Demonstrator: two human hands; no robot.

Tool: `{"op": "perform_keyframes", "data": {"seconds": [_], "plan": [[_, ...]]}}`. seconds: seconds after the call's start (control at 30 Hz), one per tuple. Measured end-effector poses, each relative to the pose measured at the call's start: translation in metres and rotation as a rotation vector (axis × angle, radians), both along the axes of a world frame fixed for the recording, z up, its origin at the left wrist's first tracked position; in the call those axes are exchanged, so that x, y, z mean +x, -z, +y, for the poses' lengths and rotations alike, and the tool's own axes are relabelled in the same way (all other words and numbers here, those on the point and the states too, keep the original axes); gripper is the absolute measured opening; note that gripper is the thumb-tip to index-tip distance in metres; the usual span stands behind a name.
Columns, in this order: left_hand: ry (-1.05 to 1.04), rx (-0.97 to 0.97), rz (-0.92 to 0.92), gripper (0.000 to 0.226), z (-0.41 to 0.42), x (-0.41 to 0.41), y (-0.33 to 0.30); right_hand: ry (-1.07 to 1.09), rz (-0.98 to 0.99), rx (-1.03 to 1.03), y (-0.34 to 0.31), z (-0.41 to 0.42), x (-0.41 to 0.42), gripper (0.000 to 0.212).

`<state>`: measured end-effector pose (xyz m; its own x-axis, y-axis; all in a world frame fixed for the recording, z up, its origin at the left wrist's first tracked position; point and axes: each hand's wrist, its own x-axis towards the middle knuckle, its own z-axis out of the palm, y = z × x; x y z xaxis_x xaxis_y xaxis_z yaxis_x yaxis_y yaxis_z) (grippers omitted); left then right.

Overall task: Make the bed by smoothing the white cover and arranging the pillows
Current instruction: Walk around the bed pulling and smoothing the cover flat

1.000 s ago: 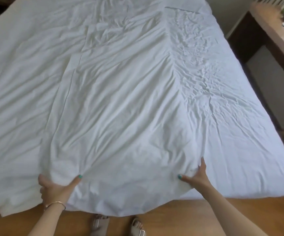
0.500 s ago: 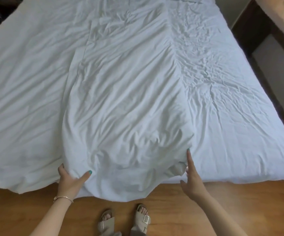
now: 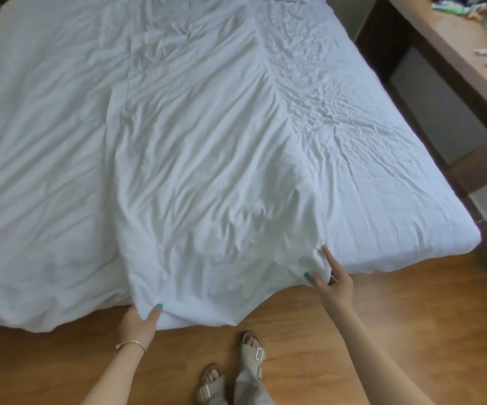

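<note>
Both hands out low, well apart: left hand (image 3: pixel 139 318) pinches the hem of the wrinkled white cotton cover (image 3: pixel 207 176), right hand (image 3: pixel 331 283) pinches a bunched fold, index finger straight. Cover drapes off the bed's foot over the wooden floor (image 3: pixel 382 302).

Wooden floor (image 3: pixel 309 340) runs beneath both grip points. Two beige buckled sandals (image 3: pixel 236 369) stand just below and between them. Up and well right of the grips, a wooden desk (image 3: pixel 452 54) holds scattered clutter (image 3: pixel 470 10) (too blurred to identify).
</note>
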<state>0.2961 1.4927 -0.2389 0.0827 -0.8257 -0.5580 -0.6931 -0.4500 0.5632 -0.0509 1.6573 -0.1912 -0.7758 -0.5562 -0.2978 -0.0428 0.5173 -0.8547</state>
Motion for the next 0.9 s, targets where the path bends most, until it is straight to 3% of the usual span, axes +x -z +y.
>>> {"op": "perform_keyframes", "data": {"seconds": [0.07, 0.2, 0.6, 0.73, 0.9], "plan": [[0.008, -0.002, 0.019, 0.029, 0.004, 0.008, -0.004, -0.057, 0.051, 0.030, -0.004, 0.004, 0.005, 0.079], [0.050, 0.000, -0.012, 0.032, 0.003, 0.032, -0.007, 0.026, 0.041, -0.007, -0.022, -0.009, 0.003, 0.061], [0.060, -0.074, -0.050, 0.037, 0.002, 0.049, -0.003, 0.195, -0.343, -0.182, -0.013, -0.023, -0.016, 0.046], [0.014, -0.102, -0.089, 0.036, 0.008, 0.046, 0.002, 0.324, -0.509, -0.269, 0.000, -0.009, -0.007, 0.053], [-0.036, -0.103, -0.104, 0.035, 0.011, 0.039, -0.001, 0.490, -0.548, -0.305, 0.008, 0.000, -0.015, 0.029]]}}
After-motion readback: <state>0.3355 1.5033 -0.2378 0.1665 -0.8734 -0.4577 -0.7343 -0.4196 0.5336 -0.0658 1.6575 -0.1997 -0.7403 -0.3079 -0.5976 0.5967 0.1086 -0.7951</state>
